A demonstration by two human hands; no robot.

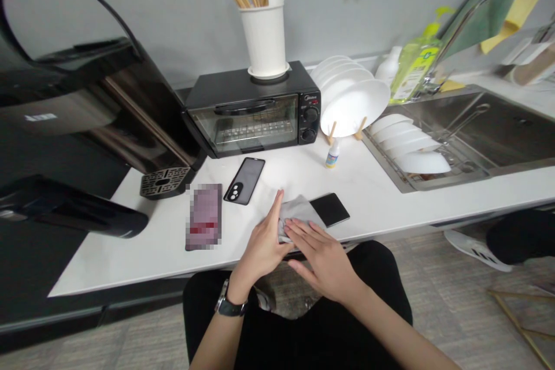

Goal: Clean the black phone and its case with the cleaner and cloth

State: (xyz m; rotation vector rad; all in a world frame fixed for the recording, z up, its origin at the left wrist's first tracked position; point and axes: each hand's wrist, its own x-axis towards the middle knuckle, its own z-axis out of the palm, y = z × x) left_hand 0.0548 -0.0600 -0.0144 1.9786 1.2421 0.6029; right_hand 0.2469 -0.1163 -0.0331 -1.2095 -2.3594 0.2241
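Observation:
My left hand [263,243] lies with fingers stretched out along the left edge of a grey cloth [298,212] at the front of the white counter [373,185]. My right hand [323,255] rests flat on the cloth's near side, fingers spread. The cloth covers part of a black phone [332,208] that lies screen up under it. A second black phone [245,180] lies back up to the left. A third phone [204,215], blurred out, lies further left. A small dropper bottle [333,154] stands behind them.
A black toaster oven [254,111] carries a white utensil holder [265,40]. White plates [353,98] stand in a rack beside the sink [472,127], which holds more plates. A large black appliance [73,121] fills the left. Another person's shoe [474,248] is at the right.

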